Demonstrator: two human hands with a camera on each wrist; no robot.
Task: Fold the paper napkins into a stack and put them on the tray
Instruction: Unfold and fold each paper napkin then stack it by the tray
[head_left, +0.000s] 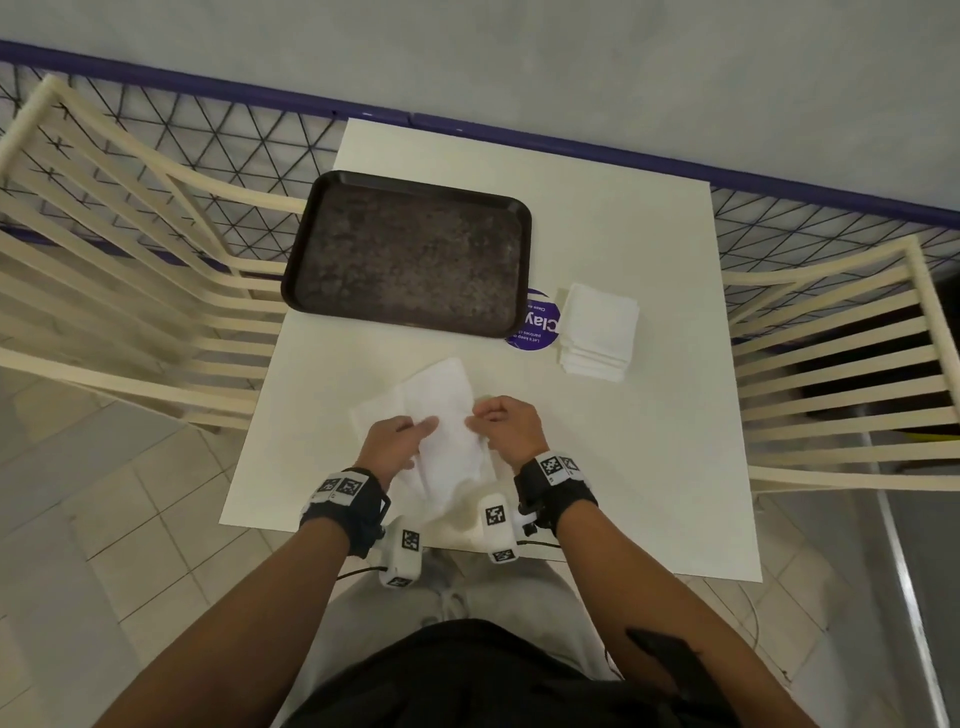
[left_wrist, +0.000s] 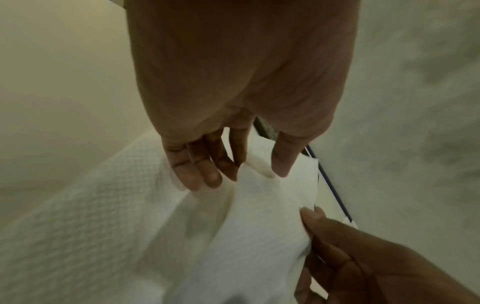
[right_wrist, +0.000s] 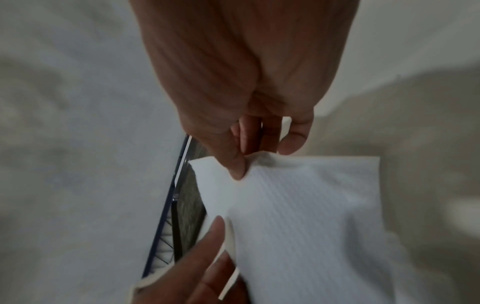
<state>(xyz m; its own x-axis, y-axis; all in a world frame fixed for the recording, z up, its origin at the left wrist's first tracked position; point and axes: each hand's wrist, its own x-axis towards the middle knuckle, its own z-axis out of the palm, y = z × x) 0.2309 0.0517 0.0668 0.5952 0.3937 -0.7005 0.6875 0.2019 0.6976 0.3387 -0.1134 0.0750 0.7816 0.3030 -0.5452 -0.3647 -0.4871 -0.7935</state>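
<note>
A dark tray (head_left: 408, 254) sits bare toward the far left corner of the white table (head_left: 649, 467), flanked by slatted chairs (head_left: 130, 291). At the near edge, the left hand (head_left: 395, 441) pinches one side of an unfolded white napkin (head_left: 441, 410), thumb on top and fingers curled beneath. The right hand (head_left: 506, 426) nips the napkin's other side between thumb and curled fingers. A purple round sticker (head_left: 540, 325) shows beside the tray. Further right, toward the middle of the table, rests a neat stack of folded napkins (head_left: 597, 332).
</note>
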